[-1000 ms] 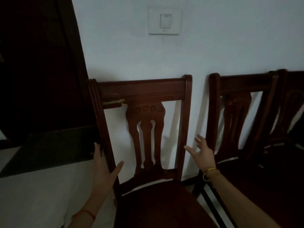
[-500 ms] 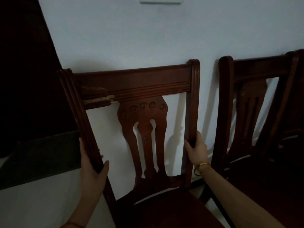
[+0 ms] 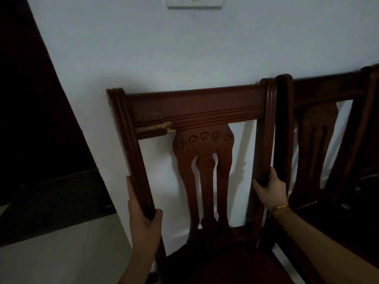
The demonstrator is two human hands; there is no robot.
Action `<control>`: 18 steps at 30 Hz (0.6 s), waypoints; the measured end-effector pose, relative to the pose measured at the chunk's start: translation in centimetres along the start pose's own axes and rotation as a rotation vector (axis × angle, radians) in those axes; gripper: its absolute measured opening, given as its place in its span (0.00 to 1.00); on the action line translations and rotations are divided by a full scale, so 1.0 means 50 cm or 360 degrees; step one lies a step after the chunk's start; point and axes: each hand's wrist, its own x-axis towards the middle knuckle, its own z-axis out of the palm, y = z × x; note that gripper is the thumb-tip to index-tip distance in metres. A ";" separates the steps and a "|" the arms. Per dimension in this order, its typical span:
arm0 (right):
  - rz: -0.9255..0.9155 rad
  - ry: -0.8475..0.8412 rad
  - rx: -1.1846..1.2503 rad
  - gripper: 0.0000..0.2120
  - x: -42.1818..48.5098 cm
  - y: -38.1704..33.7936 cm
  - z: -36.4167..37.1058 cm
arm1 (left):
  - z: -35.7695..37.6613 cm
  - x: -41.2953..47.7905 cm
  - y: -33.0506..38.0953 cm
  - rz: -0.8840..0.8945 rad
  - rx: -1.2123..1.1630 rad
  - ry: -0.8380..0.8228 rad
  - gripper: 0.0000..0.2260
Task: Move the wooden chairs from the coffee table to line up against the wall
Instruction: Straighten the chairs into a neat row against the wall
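A dark red-brown wooden chair [image 3: 196, 107] stands with its back against the white wall [image 3: 184, 48]. Its top rail is chipped at the left end. My left hand [image 3: 143, 220] grips the chair's left back post low down. My right hand [image 3: 270, 187] grips its right back post. A second wooden chair [image 3: 320, 89] stands to the right, its left post touching the post I hold. The edge of a third chair back [image 3: 372, 72] shows at the far right.
A dark doorway [image 3: 30, 99] opens at the left, with a dark threshold strip [image 3: 57, 201] at its foot. Pale floor [image 3: 51, 253] lies at the lower left. A white wall switch plate [image 3: 193, 2] sits at the top.
My open hands closed around the chair's two back posts. The chair has shifted right, so its right post now meets the second chair's post. The view has moved closer.
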 end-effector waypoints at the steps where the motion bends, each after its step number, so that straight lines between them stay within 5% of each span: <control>1: 0.0002 -0.0001 -0.0004 0.27 0.001 0.000 0.000 | -0.001 -0.012 -0.001 -0.0015 -0.0016 0.0012 0.51; 10: -0.0008 -0.0028 0.0045 0.26 -0.025 -0.012 0.010 | -0.035 -0.011 -0.022 -0.0144 0.0026 -0.0067 0.52; 18: 0.0093 -0.0439 0.0225 0.47 -0.100 -0.038 -0.095 | -0.063 -0.022 0.041 -0.0118 0.0170 -0.0124 0.58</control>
